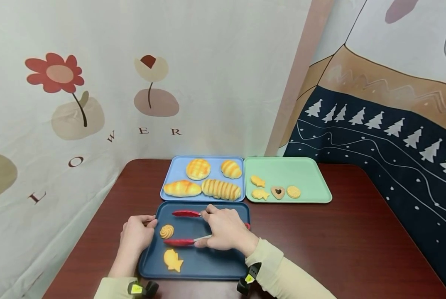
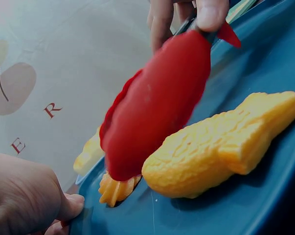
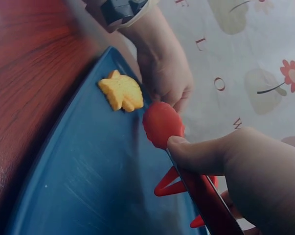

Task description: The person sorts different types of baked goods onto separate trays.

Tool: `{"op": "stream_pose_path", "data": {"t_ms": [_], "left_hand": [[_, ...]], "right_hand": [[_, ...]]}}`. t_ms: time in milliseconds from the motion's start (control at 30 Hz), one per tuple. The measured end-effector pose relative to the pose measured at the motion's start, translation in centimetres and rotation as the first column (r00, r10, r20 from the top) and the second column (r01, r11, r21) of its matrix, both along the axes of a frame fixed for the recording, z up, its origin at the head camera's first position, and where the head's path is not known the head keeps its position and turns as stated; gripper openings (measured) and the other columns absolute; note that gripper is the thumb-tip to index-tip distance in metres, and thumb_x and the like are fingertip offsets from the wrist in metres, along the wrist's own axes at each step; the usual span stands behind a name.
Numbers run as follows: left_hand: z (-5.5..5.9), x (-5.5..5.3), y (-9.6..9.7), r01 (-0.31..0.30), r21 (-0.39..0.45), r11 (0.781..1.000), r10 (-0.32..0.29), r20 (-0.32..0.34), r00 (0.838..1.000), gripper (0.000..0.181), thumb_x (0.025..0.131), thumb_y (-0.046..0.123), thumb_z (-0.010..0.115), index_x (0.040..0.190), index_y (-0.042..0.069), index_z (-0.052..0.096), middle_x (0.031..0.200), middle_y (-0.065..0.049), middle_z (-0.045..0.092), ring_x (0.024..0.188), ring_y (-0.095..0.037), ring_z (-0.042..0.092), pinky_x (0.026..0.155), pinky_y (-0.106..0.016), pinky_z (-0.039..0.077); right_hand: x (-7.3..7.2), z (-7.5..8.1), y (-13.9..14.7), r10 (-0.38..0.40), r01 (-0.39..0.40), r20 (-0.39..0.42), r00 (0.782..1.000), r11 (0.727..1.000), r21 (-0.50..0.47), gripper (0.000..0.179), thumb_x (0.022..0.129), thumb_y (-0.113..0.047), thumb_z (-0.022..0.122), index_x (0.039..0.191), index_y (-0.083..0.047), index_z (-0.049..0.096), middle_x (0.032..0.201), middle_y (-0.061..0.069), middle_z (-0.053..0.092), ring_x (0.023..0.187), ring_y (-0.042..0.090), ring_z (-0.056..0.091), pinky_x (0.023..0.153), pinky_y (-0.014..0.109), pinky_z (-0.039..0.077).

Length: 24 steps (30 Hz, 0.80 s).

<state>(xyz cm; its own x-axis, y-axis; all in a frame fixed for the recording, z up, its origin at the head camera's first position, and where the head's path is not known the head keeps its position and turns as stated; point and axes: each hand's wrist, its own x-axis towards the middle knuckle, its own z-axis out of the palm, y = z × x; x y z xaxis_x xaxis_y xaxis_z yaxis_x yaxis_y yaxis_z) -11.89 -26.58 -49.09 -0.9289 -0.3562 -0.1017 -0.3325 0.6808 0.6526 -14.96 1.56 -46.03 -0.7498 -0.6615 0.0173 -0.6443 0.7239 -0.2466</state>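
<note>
My right hand [image 1: 224, 228] holds a pair of red-tipped tongs [image 1: 179, 242] over the dark blue tray [image 1: 208, 268]. The two red tips are spread apart. A swirl cookie [image 1: 167, 231] lies on the tray by the tips, level with the gap between them; in the left wrist view, one red tip partly hides it. Nearer the front of that tray lies a fish-shaped cookie [image 1: 172, 260], also seen large in the left wrist view. With thumb and fingers, my left hand [image 1: 137, 232] grips the tray's left rim.
Behind the dark tray stands a light blue tray [image 1: 174, 170] with several bread pieces, such as a ridged long roll [image 1: 221, 189]. To its right is a green tray [image 1: 290, 170] bearing fish-shaped cookies, a heart cookie [image 1: 278, 192] and a round cookie [image 1: 293, 192]. All stand on a brown table [image 1: 320, 249].
</note>
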Motion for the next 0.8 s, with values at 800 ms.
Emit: {"op": "stream_pose_path", "data": {"t_ms": [800], "left_hand": [[0.26, 0.16, 0.11, -0.008, 0.029, 1.000, 0.007, 0.023, 1.000, 0.036, 0.106, 0.022, 0.067, 0.132, -0.002, 0.072, 0.126, -0.027, 0.070, 0.111, -0.045, 0.065, 0.086, -0.060, 0.053]], "right_hand": [[-0.02, -0.55, -0.88, 0.012, -0.012, -0.035, 0.999, 1.000, -0.014, 0.061, 0.093, -0.065, 0.071, 0.134, -0.019, 0.075, 0.111, -0.005, 0.066, 0.052, 0.010, 0.045, 0.050, 0.026, 0.039]]}}
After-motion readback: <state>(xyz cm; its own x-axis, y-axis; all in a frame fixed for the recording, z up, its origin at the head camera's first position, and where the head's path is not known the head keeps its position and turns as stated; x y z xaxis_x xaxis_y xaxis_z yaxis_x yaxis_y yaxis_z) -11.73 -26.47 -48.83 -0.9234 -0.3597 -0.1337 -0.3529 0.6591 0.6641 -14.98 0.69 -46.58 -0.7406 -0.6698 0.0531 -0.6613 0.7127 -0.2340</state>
